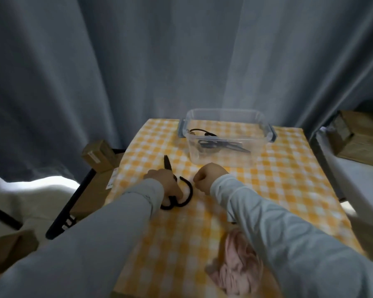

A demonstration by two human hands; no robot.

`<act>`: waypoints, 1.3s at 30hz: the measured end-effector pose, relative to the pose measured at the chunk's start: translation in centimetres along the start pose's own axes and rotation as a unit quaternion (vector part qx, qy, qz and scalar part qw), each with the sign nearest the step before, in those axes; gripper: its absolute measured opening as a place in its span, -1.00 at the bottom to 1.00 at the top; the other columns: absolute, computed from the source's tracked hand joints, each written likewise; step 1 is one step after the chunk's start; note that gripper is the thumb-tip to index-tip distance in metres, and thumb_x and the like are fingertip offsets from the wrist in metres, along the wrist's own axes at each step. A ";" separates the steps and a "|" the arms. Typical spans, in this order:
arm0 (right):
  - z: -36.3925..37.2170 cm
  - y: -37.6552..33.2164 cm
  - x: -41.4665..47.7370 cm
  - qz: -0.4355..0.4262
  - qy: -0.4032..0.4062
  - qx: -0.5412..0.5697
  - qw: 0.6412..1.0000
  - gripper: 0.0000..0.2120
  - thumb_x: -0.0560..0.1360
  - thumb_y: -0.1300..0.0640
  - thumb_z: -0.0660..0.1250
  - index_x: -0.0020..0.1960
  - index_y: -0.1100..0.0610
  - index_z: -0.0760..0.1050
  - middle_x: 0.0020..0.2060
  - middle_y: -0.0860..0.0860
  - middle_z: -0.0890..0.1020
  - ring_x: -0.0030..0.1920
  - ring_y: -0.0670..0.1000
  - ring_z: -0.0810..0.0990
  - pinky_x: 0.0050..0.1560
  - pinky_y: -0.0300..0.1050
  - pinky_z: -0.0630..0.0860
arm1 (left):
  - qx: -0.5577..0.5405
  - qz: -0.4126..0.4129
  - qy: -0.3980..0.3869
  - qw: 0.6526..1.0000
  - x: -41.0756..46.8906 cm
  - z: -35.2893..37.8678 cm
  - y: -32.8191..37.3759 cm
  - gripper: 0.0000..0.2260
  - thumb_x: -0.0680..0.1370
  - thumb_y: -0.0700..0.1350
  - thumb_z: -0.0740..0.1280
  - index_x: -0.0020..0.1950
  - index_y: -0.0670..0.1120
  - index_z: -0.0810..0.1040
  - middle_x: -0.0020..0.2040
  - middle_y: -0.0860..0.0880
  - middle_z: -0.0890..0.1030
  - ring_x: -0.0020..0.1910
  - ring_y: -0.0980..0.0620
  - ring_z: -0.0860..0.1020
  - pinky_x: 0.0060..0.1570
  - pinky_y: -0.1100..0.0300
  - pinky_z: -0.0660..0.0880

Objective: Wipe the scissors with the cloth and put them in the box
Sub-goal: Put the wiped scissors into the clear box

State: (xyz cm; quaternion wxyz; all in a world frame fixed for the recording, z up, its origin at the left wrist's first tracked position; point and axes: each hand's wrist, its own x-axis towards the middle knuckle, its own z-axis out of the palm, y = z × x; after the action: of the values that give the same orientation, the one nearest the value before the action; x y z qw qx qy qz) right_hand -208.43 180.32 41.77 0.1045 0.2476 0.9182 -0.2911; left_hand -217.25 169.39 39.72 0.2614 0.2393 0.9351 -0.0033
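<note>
Left hand (163,179) holds scissors (167,163) flat, blades pointing away.

We see a surface (289,179) covered in a yellow-and-white checked pattern. The scissors (168,163) are black all over, handles and blades alike. The box (265,123) is clear and colourless, with dark blue-grey clips (181,129) at its ends, and a second pair (220,145) inside it is black too. The cloth (235,265) is pale pink. Both sleeves (116,222) are light grey. The curtain (181,50) is a plain, dull blue-grey. The cardboard boxes (99,155) are brown, and the bedding (41,190) is white.
</note>
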 end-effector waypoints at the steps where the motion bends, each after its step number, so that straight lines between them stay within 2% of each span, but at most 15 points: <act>1: 0.1 0.0 -0.2 0.005 0.001 0.015 1.000 -0.79 0.53 0.20 0.24 0.09 0.21 0.58 -0.01 0.13 0.65 -0.01 0.14 0.61 0.07 -0.06 0.54 | -0.021 0.002 0.010 1.000 -0.2 0.1 -0.3 -0.69 0.41 0.12 0.42 -0.24 -0.07 0.41 -0.27 -0.02 0.47 -0.32 0.02 0.47 -0.34 0.20 0.43; 3: 0.2 0.1 -0.5 0.010 0.007 0.054 0.998 -0.73 0.54 0.12 0.26 0.14 0.25 0.54 -0.04 0.18 0.66 -0.11 0.14 0.62 0.04 -0.01 0.56 | -0.093 0.003 0.026 0.995 -0.8 0.1 -1.0 -0.66 0.39 0.07 0.46 -0.22 -0.07 0.35 -0.23 -0.03 0.45 -0.24 -0.01 0.48 -0.31 0.19 0.41; 6: 0.1 -0.4 -1.7 0.009 -0.012 0.122 0.992 -0.64 0.54 -0.01 0.27 0.13 0.29 0.49 -0.31 0.16 0.64 -0.52 0.02 0.49 -0.37 -0.16 0.49 | -0.219 0.014 0.040 0.975 -2.5 -1.0 -2.1 -0.64 0.34 -0.02 0.51 -0.25 -0.11 0.34 -0.26 -0.07 0.40 -0.27 -0.03 0.42 -0.32 0.14 0.35; 8: 0.0 -0.8 -2.7 -0.006 -0.033 0.185 0.982 -0.67 0.54 0.06 0.29 0.04 0.36 0.52 -0.47 0.12 0.57 -0.68 -0.05 0.35 -0.53 -0.26 0.35 | -0.240 0.031 0.061 0.968 -4.2 -1.8 -2.5 -0.65 0.32 -0.07 0.53 -0.28 -0.16 0.36 -0.30 -0.07 0.35 -0.31 -0.03 0.37 -0.31 0.12 0.31; 10: -0.1 -1.2 -3.5 -0.034 -0.024 0.260 0.965 -0.78 0.54 0.19 0.29 -0.02 0.38 0.52 -0.45 0.14 0.55 -0.69 -0.07 0.35 -0.58 -0.26 0.33 | -0.196 0.055 0.101 0.974 -5.9 -2.3 -2.6 -0.66 0.34 -0.04 0.53 -0.13 -0.16 0.44 -0.16 -0.09 0.41 -0.20 -0.04 0.42 -0.24 0.13 0.35; 13: -0.3 -1.4 -4.3 -0.089 0.049 0.391 0.915 -0.90 0.55 0.28 0.23 0.05 0.26 0.44 -0.41 0.09 0.53 -0.64 -0.06 0.40 -0.62 -0.24 0.34 | -0.118 0.063 0.184 0.974 -8.3 -3.5 -2.3 -0.37 0.35 0.12 0.50 0.29 -0.14 0.40 0.18 -0.11 0.47 0.07 -0.06 0.50 -0.07 0.11 0.47; 16: -0.8 -1.3 -4.7 -0.142 0.151 0.428 0.880 -0.88 0.56 0.26 0.21 0.01 0.06 0.39 -0.40 0.06 0.52 -0.58 -0.04 0.42 -0.57 -0.19 0.36 | -0.023 0.066 0.274 0.959 -9.0 -5.7 -1.0 -0.44 0.34 0.26 0.43 0.14 -0.07 0.41 0.00 -0.05 0.53 -0.10 -0.04 0.52 -0.27 0.13 0.42; 18: -1.9 -1.0 -4.5 -0.161 0.184 0.458 0.855 -0.81 0.56 0.29 0.21 -0.06 0.00 0.37 -0.40 0.06 0.51 -0.59 -0.04 0.42 -0.59 -0.21 0.37 | -0.007 0.084 0.296 0.951 -8.5 -7.4 0.5 -0.52 0.35 0.22 0.44 0.05 -0.09 0.45 -0.09 -0.02 0.55 -0.10 -0.06 0.55 -0.24 0.11 0.45; 22: -5.7 0.5 -3.2 -0.154 0.168 0.505 0.832 -0.88 0.55 0.35 0.21 0.05 0.21 0.39 -0.41 0.12 0.53 -0.60 -0.07 0.49 -0.52 -0.19 0.53 | 0.046 0.143 0.306 0.940 -6.3 -11.0 4.1 -0.60 0.34 0.11 0.47 -0.03 -0.16 0.54 -0.10 -0.09 0.60 -0.12 -0.13 0.55 -0.24 0.12 0.42; 25: -8.4 3.4 -1.3 -0.122 0.209 0.421 0.874 -0.86 0.52 0.35 0.24 0.06 0.31 0.51 -0.32 0.14 0.60 -0.35 0.08 0.62 -0.06 -0.01 0.61 | 0.129 0.174 0.262 0.940 -4.0 -14.6 6.7 -0.64 0.31 0.07 0.52 -0.15 -0.16 0.52 -0.21 -0.10 0.56 -0.18 -0.15 0.54 -0.35 0.14 0.32; 26: -9.2 4.5 -0.8 -0.116 0.237 0.327 0.907 -0.86 0.51 0.31 0.28 0.05 0.26 0.55 -0.22 0.16 0.63 -0.19 0.15 0.64 0.13 0.03 0.52 | 0.159 0.185 0.238 0.940 -3.1 -15.7 7.5 -0.65 0.29 0.06 0.54 -0.20 -0.15 0.51 -0.26 -0.10 0.55 -0.24 -0.14 0.53 -0.38 0.15 0.33; 28: -10.3 6.3 -0.2 -0.098 0.249 0.041 0.963 -0.77 0.53 0.15 0.29 0.16 0.15 0.56 0.09 0.09 0.61 0.16 0.10 0.54 0.31 -0.16 0.24 | 0.215 0.198 0.192 0.937 -0.9 -17.3 9.3 -0.66 0.25 0.02 0.57 -0.29 -0.13 0.47 -0.36 -0.06 0.52 -0.37 -0.08 0.48 -0.39 0.18 0.37; 30: -10.7 7.2 0.4 -0.093 0.201 -0.162 0.962 -0.69 0.56 0.05 0.23 0.27 0.06 0.50 0.25 0.02 0.51 0.30 0.05 0.40 0.31 -0.13 0.15 | 0.250 0.203 0.150 0.935 1.5 -17.9 11.3 -0.65 0.21 -0.01 0.59 -0.33 -0.12 0.45 -0.40 -0.03 0.49 -0.40 -0.06 0.46 -0.37 0.16 0.41; 32: -10.5 7.5 1.4 -0.098 0.181 -0.243 0.948 -0.71 0.57 0.08 0.18 0.26 0.06 0.49 0.22 0.05 0.50 0.29 0.09 0.38 0.31 -0.02 0.25 | 0.268 0.210 0.127 0.932 3.9 -17.9 13.1 -0.65 0.18 -0.03 0.60 -0.34 -0.11 0.46 -0.40 -0.02 0.49 -0.38 -0.08 0.47 -0.33 0.12 0.45; 39: -9.9 8.7 3.6 -0.122 0.219 -0.221 0.943 -0.68 0.60 0.07 0.10 0.30 0.09 0.44 0.18 0.11 0.45 0.22 0.14 0.42 0.07 -0.10 0.39 | 0.277 0.224 0.081 0.931 9.7 -16.8 14.9 -0.67 0.20 -0.06 0.60 -0.25 -0.08 0.49 -0.34 0.03 0.50 -0.29 -0.06 0.49 -0.15 0.02 0.53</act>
State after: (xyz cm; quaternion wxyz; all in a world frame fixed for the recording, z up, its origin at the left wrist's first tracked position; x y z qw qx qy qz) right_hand -207.52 193.72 44.37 -0.0833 0.1617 0.9828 -0.0305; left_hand -226.00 189.10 51.22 0.1021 0.5052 0.8369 -0.1844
